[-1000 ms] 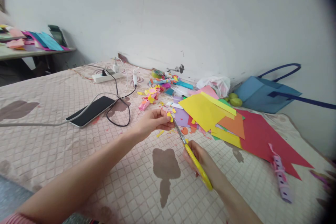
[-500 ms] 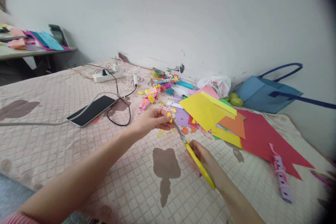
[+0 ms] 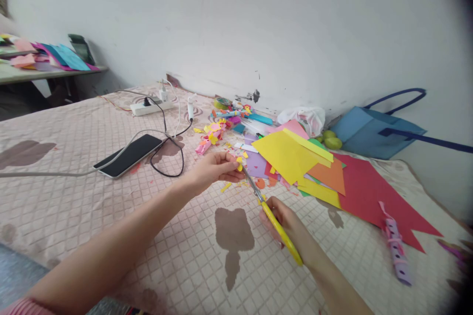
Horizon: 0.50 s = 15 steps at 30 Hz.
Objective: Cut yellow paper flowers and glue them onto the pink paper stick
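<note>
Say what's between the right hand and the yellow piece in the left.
Head view: the scissors' blades, pointing from the right hand toward the yellow piece.

1. Hands: two, a left hand (image 3: 219,167) and a right hand (image 3: 279,221).
2. Scissors (image 3: 281,234): one pair.
3. Yellow cutout (image 3: 240,164) at the fingertips: one.
4. Red sheet (image 3: 373,202): one.
5. Yellow sheets (image 3: 284,157) in the pile: at least three, overlapping.
6. Dotted purple tube (image 3: 397,251): one.
7. Blue bag (image 3: 373,133): one, with two handles (image 3: 436,141).
8. Round green things (image 3: 333,143): two visible.
9. Flat black-topped device (image 3: 129,155): one.
10. Power strip (image 3: 138,109): one, carrying two plugs (image 3: 163,94).
11. Surfaces (image 3: 92,231): two.
12. Paper scraps (image 3: 226,187): many, too small to count.
</note>
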### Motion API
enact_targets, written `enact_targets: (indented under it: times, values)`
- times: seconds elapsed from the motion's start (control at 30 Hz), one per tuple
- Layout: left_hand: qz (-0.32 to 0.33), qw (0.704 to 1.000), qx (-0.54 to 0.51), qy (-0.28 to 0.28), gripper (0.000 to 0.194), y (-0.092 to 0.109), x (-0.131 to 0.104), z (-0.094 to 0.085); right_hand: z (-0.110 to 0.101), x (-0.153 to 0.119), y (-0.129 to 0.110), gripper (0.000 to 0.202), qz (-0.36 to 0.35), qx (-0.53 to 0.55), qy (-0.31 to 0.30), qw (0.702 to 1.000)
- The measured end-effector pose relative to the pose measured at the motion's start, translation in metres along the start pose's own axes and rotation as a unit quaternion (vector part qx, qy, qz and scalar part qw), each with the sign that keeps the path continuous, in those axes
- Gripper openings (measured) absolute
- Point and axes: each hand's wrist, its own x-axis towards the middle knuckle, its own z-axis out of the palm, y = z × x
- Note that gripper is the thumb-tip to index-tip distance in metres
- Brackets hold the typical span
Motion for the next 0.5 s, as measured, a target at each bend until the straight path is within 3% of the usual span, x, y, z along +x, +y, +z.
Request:
enact_targets:
  times: [0.5]
  values:
    - [-0.006, 1.0, 0.0, 0.007, 0.027, 0.0013, -0.001, 0.0019, -0.0001, 0.0017, 0.0093, 0.023, -0.014, -0.007, 0.012, 1.0]
